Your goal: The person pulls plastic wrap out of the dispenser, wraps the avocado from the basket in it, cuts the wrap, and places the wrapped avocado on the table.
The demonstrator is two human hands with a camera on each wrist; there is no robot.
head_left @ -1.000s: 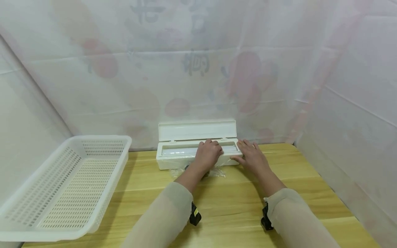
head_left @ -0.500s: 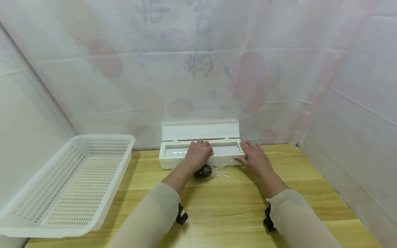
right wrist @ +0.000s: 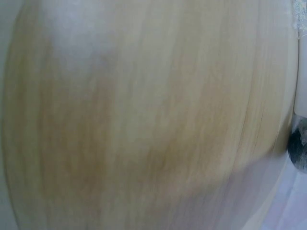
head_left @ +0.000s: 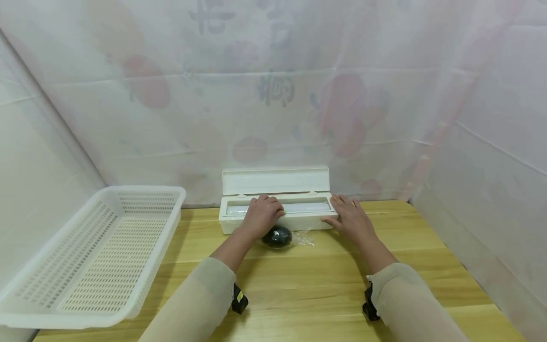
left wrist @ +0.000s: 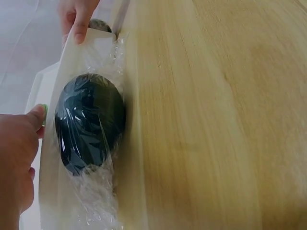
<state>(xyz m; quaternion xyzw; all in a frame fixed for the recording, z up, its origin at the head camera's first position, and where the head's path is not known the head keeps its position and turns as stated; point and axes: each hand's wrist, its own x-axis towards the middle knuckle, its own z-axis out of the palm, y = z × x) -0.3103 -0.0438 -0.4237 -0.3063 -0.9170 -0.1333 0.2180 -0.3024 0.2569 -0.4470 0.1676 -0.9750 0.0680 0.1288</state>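
A white cling film dispenser point(head_left: 239, 221) stands at the back of the table, its lid point(head_left: 275, 181) raised and a film roll point(head_left: 305, 207) inside. My left hand point(head_left: 259, 216) is over its top edge; in the left wrist view its thumb and finger pinch a small green slide cutter point(left wrist: 45, 111). My right hand point(head_left: 351, 218) grips the dispenser's right end, thumb on the front. Before the dispenser lies a dark, smooth oval item point(head_left: 278, 236) under clear film point(left wrist: 96, 196), its kind unclear. Neither hand shows in the right wrist view.
A white perforated basket point(head_left: 149, 266) stands on the left of the wooden table point(head_left: 307, 289). Fabric curtains point(head_left: 273, 123) enclose the back and sides. Beyond the dispenser's end is another dark roundish thing point(right wrist: 298, 148), cut off by the right wrist view's edge.
My left hand has slid leftward along the dispenser's top edge, bringing the dark wrapped item into sight. The right hand has stayed at the dispenser's right end.
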